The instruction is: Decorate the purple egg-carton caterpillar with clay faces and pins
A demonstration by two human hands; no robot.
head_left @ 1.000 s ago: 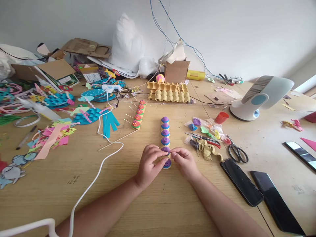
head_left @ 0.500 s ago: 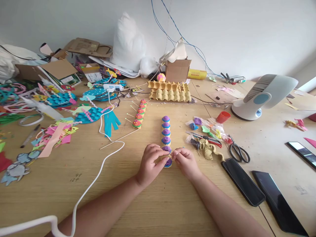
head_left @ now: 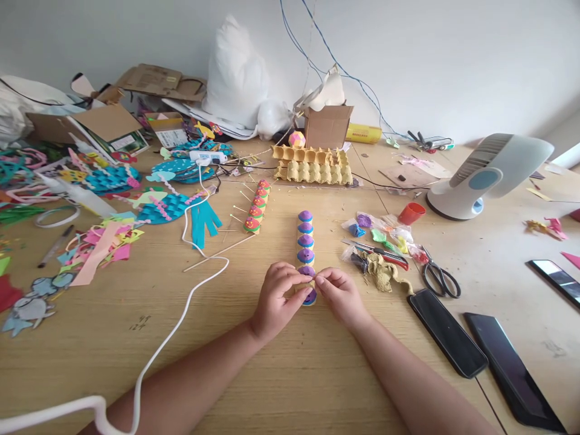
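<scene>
One bumpy strip [head_left: 306, 241], cluttered wooden table [head_left: 294, 377], pale wall [head_left: 430, 66]

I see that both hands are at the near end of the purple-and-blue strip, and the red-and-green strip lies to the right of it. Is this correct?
Not quite: the red-and-green strip lies to the left of the purple-and-blue strip, as the head view shows. The left hand and right hand are indeed at its near end.

A wooden table [head_left: 217, 362] stands against a pale wall [head_left: 430, 66], with brighter light at the right edge
</scene>
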